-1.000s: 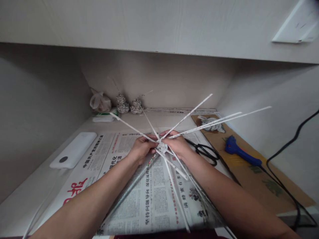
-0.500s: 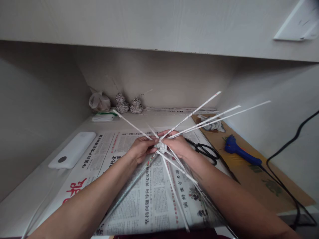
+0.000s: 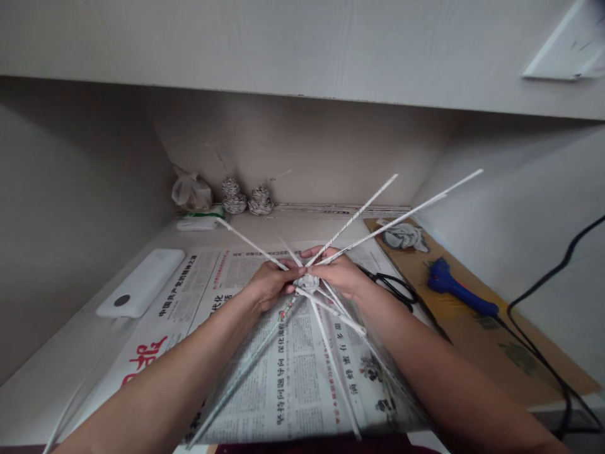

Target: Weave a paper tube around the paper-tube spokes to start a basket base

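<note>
Between my hands is a small woven paper piece (image 3: 307,282), with several rolled paper sticks (image 3: 357,217) fanning out from it on all sides. My left hand (image 3: 274,282) is closed on its left edge, thumb on top. My right hand (image 3: 338,271) grips the right side, its thumb pressed near the centre and its fingers curled behind the sticks. The piece is held above a spread newspaper (image 3: 302,378). One stick with a coloured, greenish print (image 3: 246,372) slants down toward me at the left. My fingers cover part of the weave.
Black scissors (image 3: 394,287) lie right of my right hand. A blue glue gun (image 3: 458,290) with a black cord rests on cardboard (image 3: 520,353). At left is a white power bank (image 3: 142,284). Two woven gourd shapes (image 3: 234,195) and a plastic bag (image 3: 191,192) stand at the back.
The long sticks on the right have swung and now nearly line up with each other. Both hands stay on the woven piece, almost in the same place. The view has shifted slightly.
</note>
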### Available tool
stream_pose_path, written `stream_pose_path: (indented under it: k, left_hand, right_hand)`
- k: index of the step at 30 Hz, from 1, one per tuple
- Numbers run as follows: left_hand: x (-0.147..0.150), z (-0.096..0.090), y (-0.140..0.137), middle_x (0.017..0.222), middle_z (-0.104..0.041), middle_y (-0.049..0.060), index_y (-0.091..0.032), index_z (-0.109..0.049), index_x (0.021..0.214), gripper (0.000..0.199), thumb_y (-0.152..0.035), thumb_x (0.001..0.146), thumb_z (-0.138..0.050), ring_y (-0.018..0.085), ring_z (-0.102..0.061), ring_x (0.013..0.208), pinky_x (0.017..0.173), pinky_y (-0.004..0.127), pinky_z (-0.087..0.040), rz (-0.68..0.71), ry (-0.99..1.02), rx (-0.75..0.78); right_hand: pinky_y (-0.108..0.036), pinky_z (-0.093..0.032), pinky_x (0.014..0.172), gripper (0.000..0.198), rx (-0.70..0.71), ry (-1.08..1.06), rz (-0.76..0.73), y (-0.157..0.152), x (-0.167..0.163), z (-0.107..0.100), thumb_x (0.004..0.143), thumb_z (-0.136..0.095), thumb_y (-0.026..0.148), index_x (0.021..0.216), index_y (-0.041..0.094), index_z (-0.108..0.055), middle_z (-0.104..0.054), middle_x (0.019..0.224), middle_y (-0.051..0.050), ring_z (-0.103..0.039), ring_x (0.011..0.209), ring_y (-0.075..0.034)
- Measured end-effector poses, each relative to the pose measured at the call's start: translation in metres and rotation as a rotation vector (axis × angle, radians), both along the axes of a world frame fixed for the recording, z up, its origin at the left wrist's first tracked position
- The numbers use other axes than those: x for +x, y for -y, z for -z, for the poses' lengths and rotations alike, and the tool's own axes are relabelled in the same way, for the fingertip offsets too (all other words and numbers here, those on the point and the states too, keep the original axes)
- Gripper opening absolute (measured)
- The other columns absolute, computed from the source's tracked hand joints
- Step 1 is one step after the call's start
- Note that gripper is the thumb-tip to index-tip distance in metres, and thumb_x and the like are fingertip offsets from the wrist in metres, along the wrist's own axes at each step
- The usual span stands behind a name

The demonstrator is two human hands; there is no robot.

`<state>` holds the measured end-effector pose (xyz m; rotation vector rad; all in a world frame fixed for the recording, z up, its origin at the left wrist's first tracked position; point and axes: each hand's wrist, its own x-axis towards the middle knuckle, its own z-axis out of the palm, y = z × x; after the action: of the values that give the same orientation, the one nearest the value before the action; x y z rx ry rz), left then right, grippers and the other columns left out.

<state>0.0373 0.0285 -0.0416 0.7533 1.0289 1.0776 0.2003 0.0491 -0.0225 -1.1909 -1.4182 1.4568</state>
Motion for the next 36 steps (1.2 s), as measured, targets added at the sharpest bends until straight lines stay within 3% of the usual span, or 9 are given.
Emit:
stream_pose_path:
  k: [4, 7, 11, 15, 23, 29, 36]
  left_hand:
    - [0.002, -0.0012, 0.0009, 0.061, -0.062, 0.001, -0.01, -0.063, 0.065, 0.027, -0.018, 0.053, -0.086, 0.007, -0.055, 0.051, 0.041, 0.013, -0.043, -0.038, -0.018, -0.032]
    - [0.0028, -0.0022, 0.0013, 0.063, -0.063, 0.001, -0.011, -0.063, 0.066, 0.027, -0.019, 0.054, -0.085, 0.009, -0.058, 0.053, 0.045, 0.016, -0.047, -0.083, -0.033, -0.019]
    - [0.0015, 0.0006, -0.0003, 0.053, -0.057, -0.003, -0.012, -0.06, 0.064, 0.03, -0.026, 0.054, -0.085, 0.005, -0.049, 0.042, 0.038, 0.015, -0.038, -0.119, -0.112, 0.083]
    - [0.0007, 0.0033, -0.0029, 0.049, -0.055, -0.004, -0.013, -0.06, 0.065, 0.026, -0.028, 0.059, -0.081, 0.005, -0.042, 0.035, 0.034, 0.017, -0.03, -0.185, -0.202, 0.15]
    - [0.0021, 0.0014, -0.0018, 0.047, -0.051, -0.005, -0.015, -0.055, 0.062, 0.025, -0.025, 0.061, -0.078, 0.005, -0.042, 0.035, 0.035, 0.017, -0.032, -0.185, -0.22, 0.113]
    - [0.0008, 0.002, -0.0029, 0.055, -0.054, -0.003, -0.013, -0.06, 0.066, 0.027, -0.026, 0.054, -0.081, 0.009, -0.052, 0.047, 0.042, 0.019, -0.046, -0.189, -0.194, 0.075]
    - [0.0006, -0.0004, -0.0022, 0.056, -0.055, -0.003, -0.012, -0.062, 0.063, 0.028, -0.025, 0.051, -0.083, 0.007, -0.052, 0.048, 0.045, 0.018, -0.048, -0.157, -0.186, 0.056]
  right_hand:
    - [-0.024, -0.044, 0.048, 0.021, 0.006, 0.054, -0.019, -0.0015, 0.0029, 0.0009, 0.067, -0.074, 0.028, 0.083, 0.016, -0.069, -0.066, 0.064, -0.002, -0.057, 0.052, -0.013]
    - [-0.024, -0.039, 0.041, 0.031, 0.014, 0.157, 0.04, -0.0033, 0.0046, 0.0004, 0.071, -0.072, 0.045, 0.068, 0.014, -0.066, -0.063, 0.056, -0.003, -0.053, 0.044, -0.012]
    - [-0.022, -0.032, 0.036, 0.043, 0.065, 0.305, 0.09, -0.0048, 0.0066, -0.0039, 0.07, -0.07, 0.054, 0.057, 0.014, -0.063, -0.059, 0.047, -0.002, -0.047, 0.037, -0.009]
    - [-0.021, -0.034, 0.037, 0.039, 0.064, 0.336, 0.067, -0.0039, 0.0064, -0.0073, 0.072, -0.07, 0.05, 0.06, 0.013, -0.067, -0.064, 0.052, -0.006, -0.053, 0.041, -0.011]
    - [-0.02, -0.04, 0.04, 0.033, 0.019, 0.239, 0.087, 0.0014, 0.0007, -0.0066, 0.074, -0.069, 0.046, 0.065, 0.014, -0.065, -0.069, 0.066, -0.007, -0.06, 0.05, -0.012]
    - [-0.021, -0.045, 0.047, 0.028, 0.208, 0.268, 0.052, 0.0041, -0.0007, -0.0068, 0.078, -0.064, 0.044, 0.071, 0.017, -0.068, -0.069, 0.066, -0.004, -0.061, 0.053, -0.013]
    - [-0.023, -0.046, 0.053, 0.02, 0.384, 0.335, 0.116, 0.0041, -0.0026, -0.002, 0.076, -0.064, 0.039, 0.075, 0.019, -0.067, -0.067, 0.066, -0.002, -0.06, 0.056, -0.014]
